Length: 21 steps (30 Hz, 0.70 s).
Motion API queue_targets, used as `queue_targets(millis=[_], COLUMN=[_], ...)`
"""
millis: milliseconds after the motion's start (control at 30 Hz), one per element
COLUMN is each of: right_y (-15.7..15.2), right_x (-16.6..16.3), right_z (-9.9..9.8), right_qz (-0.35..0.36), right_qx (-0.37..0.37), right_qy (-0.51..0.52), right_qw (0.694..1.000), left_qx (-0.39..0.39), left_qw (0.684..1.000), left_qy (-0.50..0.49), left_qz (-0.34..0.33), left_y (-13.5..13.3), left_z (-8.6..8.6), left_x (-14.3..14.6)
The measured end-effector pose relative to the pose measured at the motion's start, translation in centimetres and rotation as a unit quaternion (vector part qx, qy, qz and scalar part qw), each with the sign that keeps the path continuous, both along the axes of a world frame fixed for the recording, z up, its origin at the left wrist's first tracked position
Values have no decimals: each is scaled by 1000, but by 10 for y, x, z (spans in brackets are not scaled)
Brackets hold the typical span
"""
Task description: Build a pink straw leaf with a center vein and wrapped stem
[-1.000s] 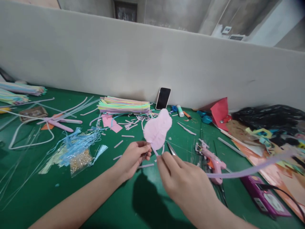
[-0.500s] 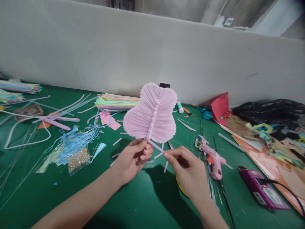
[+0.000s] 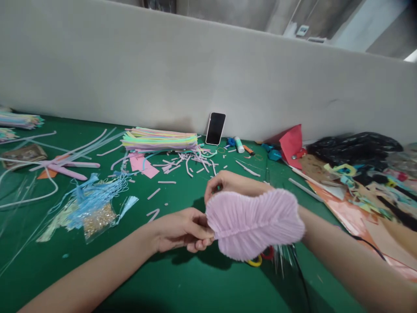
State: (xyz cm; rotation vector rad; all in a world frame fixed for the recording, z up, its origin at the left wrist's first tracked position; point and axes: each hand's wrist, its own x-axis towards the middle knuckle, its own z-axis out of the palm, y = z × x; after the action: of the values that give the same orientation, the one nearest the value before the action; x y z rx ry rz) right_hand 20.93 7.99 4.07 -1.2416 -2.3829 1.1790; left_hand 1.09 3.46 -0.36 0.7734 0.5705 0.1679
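Pink pipe-cleaner leaf (image 3: 257, 224) lies sideways just above the green surface (image 3: 163, 282). The left hand (image 3: 182, 230) pinches its stem end at 9 o'clock, likely to free the right hand (image 3: 228, 182). That hand reaches at 12 o'clock toward cut scraps (image 3: 192, 163), its grip impossible to tell.

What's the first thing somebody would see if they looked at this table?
The fluffy pink leaf shape in the middle front jumps out, lying sideways with the left hand pinching its stem and the right hand just behind it. After that comes the stack of pastel pipe cleaners at the back of the green table, with a black phone leaning on the wall beside it.
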Motion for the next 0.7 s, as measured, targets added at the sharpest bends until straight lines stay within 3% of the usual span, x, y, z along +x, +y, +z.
queue_targets(millis=[67, 167, 333, 433, 567, 700], right_y=[7, 9, -15, -34, -50, -67], right_x=[-14, -35, -63, -69, -60, -45], right_z=[14, 35, 66, 74, 71, 59], right_qz=[80, 154, 206, 245, 232, 140], right_qx=[-7, 93, 279, 341, 430, 562], right_qy=[-76, -189, -344, -350, -330, -261], right_qw=[994, 966, 873, 838, 808, 772], left_qx=[28, 39, 68, 82, 92, 70], left_qw=[998, 995, 988, 982, 974, 967], left_qy=[55, 89, 124, 119, 109, 92], left_qz=[-22, -11, 68, 123, 178, 227], left_y=[0, 0, 3, 4, 3, 5], left_z=[-1, -4, -8, -4, -1, 1], left_x=[1, 3, 7, 9, 7, 8])
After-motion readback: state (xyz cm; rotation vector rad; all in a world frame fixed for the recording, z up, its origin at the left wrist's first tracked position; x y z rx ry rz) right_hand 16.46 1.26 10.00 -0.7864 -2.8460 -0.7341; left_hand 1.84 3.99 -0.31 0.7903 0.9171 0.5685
